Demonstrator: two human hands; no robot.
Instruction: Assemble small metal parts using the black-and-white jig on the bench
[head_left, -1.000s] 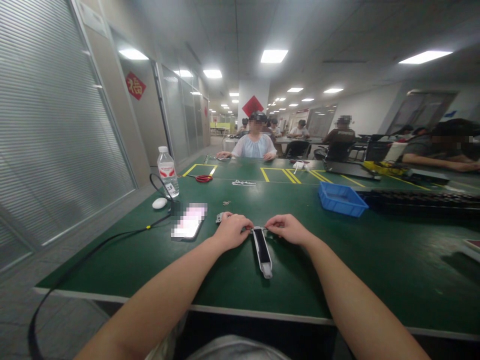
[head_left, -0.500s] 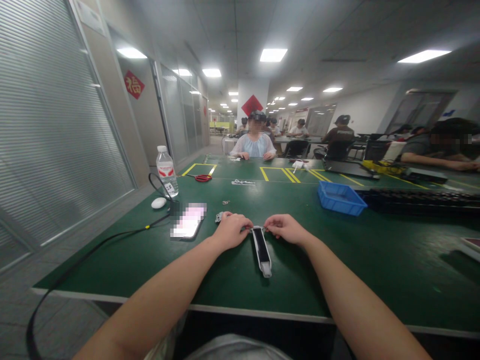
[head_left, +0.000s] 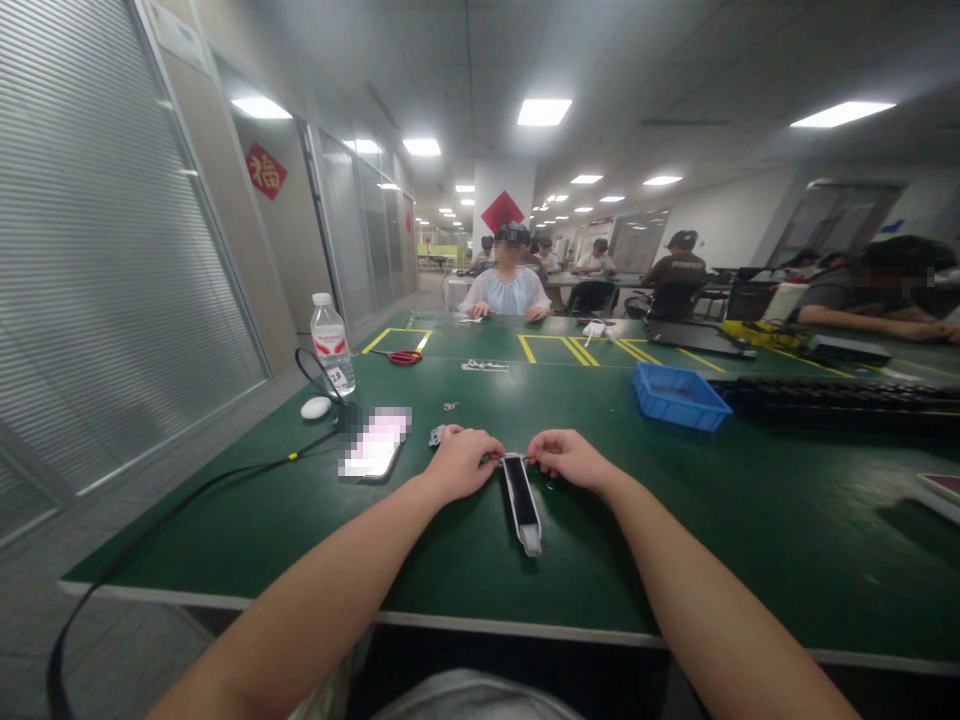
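A long narrow device (head_left: pixel 523 497) with a white rim and a dark top lies on the green table (head_left: pixel 360 560), its pale narrow end toward me. At its far end my left hand (head_left: pixel 466 460) is closed in a pinch on the left corner. On the opposite corner my right hand (head_left: pixel 568 458) pinches too. Whatever small part sits between the fingertips is too small to make out. A small grey metal-looking piece (head_left: pixel 436 435) lies just beyond my left hand. Near my right fingers is a tiny shiny bit (head_left: pixel 551 486).
A phone (head_left: pixel 377 443), a white oval object (head_left: pixel 316 408), a black cable (head_left: pixel 225 470) and a water bottle (head_left: pixel 331 345) stand left. Red-handled scissors (head_left: pixel 405 357) lie farther back. At right is a blue bin (head_left: pixel 681 396). A person (head_left: pixel 507 285) sits opposite.
A tiny shiny bit now shows on the table below my right fingers. Both hands stay at the device's far end, almost unmoved, and the view shifts slightly.
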